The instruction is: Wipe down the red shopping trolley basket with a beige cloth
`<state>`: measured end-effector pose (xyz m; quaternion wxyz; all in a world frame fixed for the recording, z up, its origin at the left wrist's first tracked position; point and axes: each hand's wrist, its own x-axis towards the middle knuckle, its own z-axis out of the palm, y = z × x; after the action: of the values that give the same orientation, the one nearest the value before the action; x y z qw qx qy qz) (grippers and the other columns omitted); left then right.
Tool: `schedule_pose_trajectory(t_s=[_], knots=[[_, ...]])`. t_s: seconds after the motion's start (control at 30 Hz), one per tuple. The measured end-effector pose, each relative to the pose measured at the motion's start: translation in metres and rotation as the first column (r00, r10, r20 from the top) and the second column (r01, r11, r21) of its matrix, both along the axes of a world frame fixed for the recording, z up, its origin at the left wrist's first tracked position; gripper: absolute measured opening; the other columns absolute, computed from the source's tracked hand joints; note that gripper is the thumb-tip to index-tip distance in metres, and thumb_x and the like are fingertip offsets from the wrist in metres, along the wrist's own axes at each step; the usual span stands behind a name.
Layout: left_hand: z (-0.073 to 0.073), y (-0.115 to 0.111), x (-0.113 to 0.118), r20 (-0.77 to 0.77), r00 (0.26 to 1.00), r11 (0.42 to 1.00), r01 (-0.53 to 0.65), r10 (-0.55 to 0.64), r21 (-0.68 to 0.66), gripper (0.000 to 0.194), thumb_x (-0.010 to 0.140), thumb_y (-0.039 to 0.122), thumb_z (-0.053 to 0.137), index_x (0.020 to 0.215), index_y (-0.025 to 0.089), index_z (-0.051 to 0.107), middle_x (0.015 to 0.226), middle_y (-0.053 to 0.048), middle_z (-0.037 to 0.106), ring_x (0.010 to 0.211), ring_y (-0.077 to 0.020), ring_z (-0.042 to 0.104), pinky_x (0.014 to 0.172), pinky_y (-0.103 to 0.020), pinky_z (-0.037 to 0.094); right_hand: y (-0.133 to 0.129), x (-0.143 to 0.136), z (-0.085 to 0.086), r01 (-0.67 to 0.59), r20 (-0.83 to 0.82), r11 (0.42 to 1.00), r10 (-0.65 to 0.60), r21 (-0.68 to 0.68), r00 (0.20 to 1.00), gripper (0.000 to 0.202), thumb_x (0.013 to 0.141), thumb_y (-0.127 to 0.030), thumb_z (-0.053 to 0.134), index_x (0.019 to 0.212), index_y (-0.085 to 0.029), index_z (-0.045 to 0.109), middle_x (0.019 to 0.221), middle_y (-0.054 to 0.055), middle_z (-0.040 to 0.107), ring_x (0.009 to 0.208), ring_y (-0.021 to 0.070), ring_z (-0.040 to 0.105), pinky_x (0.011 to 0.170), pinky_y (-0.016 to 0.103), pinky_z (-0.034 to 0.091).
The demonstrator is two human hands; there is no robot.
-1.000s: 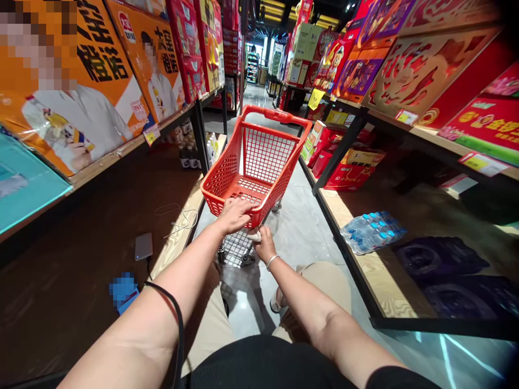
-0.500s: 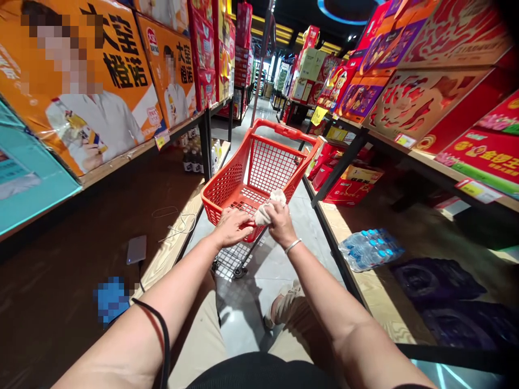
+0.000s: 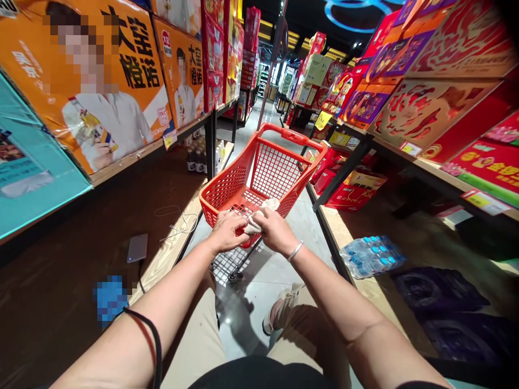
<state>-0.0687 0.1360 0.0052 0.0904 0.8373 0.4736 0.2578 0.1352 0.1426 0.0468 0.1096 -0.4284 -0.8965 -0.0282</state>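
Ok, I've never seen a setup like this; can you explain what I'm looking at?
There's no machine here: these are a person's bare hands, seen by a camera worn on the head, looking forward and down. The left hand is on the near rim of a red shopping cart; the right hand holds a pale cloth at that same rim. On the low wooden shelf to the right lies a wrapped pack of water bottles. To the left, an orange carton stands on a higher shelf.
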Motion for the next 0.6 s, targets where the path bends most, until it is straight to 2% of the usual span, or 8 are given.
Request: schedule_pose_trajectory(t_s=[0.07,0.17,0.23,0.3,0.37,0.5,0.6], knots=[[-0.001,0.001,0.000,0.014,1.000,1.000,0.002,-0.002,-0.003,0.033,0.084,0.055,0.065,0.080,0.022,0.067,0.085,-0.002,0.070,0.090,-0.0224,0.057,0.089,-0.041,0.030,0.006,0.008,0.004,0.028,0.037,1.000,-0.028,0.000,0.999,0.027,0.095,-0.021,0.050,0.117,-0.030,0.062,0.117,0.004,0.056,0.098,0.0199,0.050,0.077,0.028,0.038],[-0.002,0.002,0.001,0.042,0.999,1.000,-0.003,0.003,-0.009,0.041,0.079,0.064,0.068,0.080,0.023,0.068,0.086,-0.002,0.071,0.092,-0.0228,0.058,0.090,-0.041,0.030,0.046,0.037,0.018,0.191,0.051,0.981,-0.193,0.040,0.980,0.035,0.093,-0.013,0.045,0.120,-0.028,0.063,0.124,0.007,0.055,0.101,0.0230,0.047,0.079,0.031,0.039],[-0.002,0.002,0.001,0.052,0.999,1.000,-0.003,0.004,-0.004,0.042,0.078,0.065,0.069,0.081,0.023,0.068,0.087,-0.002,0.072,0.092,-0.0227,0.058,0.091,-0.042,0.030,0.075,0.056,0.026,0.329,0.035,0.941,-0.332,0.078,0.943,0.039,0.093,-0.010,0.042,0.122,-0.026,0.063,0.126,0.010,0.055,0.104,0.0255,0.046,0.084,0.035,0.040],[-0.001,0.002,0.001,0.045,0.999,1.000,-0.005,0.005,-0.004,0.041,0.079,0.064,0.068,0.080,0.023,0.067,0.086,-0.002,0.072,0.092,-0.0226,0.059,0.091,-0.042,0.030,0.091,0.064,0.026,0.385,0.021,0.916,-0.389,0.111,0.921,0.040,0.094,-0.010,0.040,0.123,-0.024,0.064,0.127,0.012,0.055,0.108,0.0278,0.045,0.089,0.039,0.041],[0.000,0.001,0.001,0.024,1.000,1.000,-0.009,0.009,-0.011,0.039,0.080,0.061,0.068,0.079,0.022,0.066,0.086,-0.002,0.072,0.093,-0.0231,0.059,0.091,-0.042,0.031,0.087,0.057,0.017,0.336,0.002,0.930,-0.340,0.149,0.940,0.036,0.096,-0.013,0.041,0.120,-0.022,0.065,0.126,0.014,0.056,0.109,0.0296,0.044,0.092,0.043,0.041],[0.002,-0.001,0.000,0.006,1.000,1.000,0.000,0.000,-0.023,0.032,0.081,0.056,0.067,0.081,0.023,0.067,0.091,-0.002,0.074,0.097,-0.0240,0.059,0.094,-0.044,0.030,0.039,0.022,-0.003,0.124,-0.001,0.971,-0.126,0.202,0.992,0.029,0.101,-0.024,0.043,0.114,-0.024,0.068,0.120,0.011,0.057,0.106,0.0282,0.045,0.094,0.045,0.043],[0.003,-0.002,0.000,0.026,1.000,0.999,0.010,-0.009,-0.033,0.030,0.082,0.054,0.066,0.090,0.025,0.071,0.095,-0.002,0.074,0.100,-0.0244,0.059,0.096,-0.044,0.030,0.020,0.011,0.002,-0.091,0.099,0.983,0.076,0.159,0.992,0.028,0.102,-0.025,0.042,0.109,-0.025,0.070,0.111,0.006,0.060,0.101,0.0241,0.047,0.093,0.040,0.043]])
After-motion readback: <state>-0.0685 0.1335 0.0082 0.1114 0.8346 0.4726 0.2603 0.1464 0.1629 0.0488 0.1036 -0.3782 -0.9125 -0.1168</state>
